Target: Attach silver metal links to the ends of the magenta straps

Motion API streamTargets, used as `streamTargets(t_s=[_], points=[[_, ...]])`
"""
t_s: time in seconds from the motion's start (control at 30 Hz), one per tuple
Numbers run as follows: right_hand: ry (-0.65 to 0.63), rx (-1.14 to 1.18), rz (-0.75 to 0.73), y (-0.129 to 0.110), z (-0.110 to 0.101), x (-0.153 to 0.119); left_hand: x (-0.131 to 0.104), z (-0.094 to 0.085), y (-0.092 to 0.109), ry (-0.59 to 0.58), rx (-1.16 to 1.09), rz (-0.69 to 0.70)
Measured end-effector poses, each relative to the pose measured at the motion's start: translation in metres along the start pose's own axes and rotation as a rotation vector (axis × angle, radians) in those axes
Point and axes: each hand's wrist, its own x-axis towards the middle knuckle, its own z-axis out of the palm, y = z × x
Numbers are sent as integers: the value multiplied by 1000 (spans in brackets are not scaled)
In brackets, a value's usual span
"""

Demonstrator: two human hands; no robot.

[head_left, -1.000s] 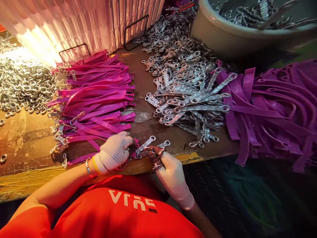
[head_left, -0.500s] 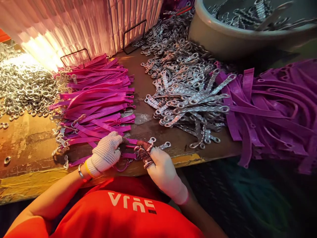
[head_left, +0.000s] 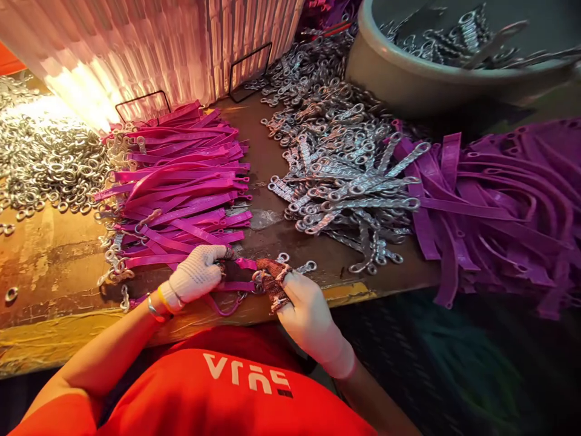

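My left hand (head_left: pixel 194 275), in a white dotted glove with dark fingertips, is closed on a pink-purple strap (head_left: pixel 246 263). The strap's short visible stretch runs across to my right hand (head_left: pixel 305 309), whose gloved fingers, brown at the tips, are closed around its other part. Those fingers hide most of what they pinch; a bit of metal shows beside them. Below, another strap (head_left: pixel 239 286) lies by the table edge. Just past my right fingertips are two silver twisted metal links (head_left: pixel 307 267). A pile of similar straps (head_left: pixel 181 181) with metal ends lies beyond my left hand.
Silver twisted links (head_left: pixel 349 175) are heaped ahead on the right, beside a large grey tub (head_left: pixel 408 79). Loose purple straps (head_left: pixel 508 206) spill over the table's right side. Metal rings (head_left: pixel 49 169) cover the left. A ribbed translucent panel (head_left: pixel 172 48) stands at the back.
My right hand has shifted slightly right, and the strap stretch between the hands has turned to show a wider face. The view has shifted a little.
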Motion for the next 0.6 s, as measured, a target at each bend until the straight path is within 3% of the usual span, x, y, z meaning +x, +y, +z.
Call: streamTargets(t_s=[0.1,0.23,0.43,0.53,0.6], points=[[-74,-102,-45,-7,4,9,-9,-7,-1,-71,-318,-129],[-75,-412,-73,-13,9,17,-13,-3,-6,-82,-402,-133],[-216,-609,-137,-24,9,24,-13,3,-9,-58,-113,-19],[-239,-628,-56,-24,11,24,-16,10,-11,-1,216,37],[-247,-630,37,-24,12,23,-17,13,-15,10,319,52]])
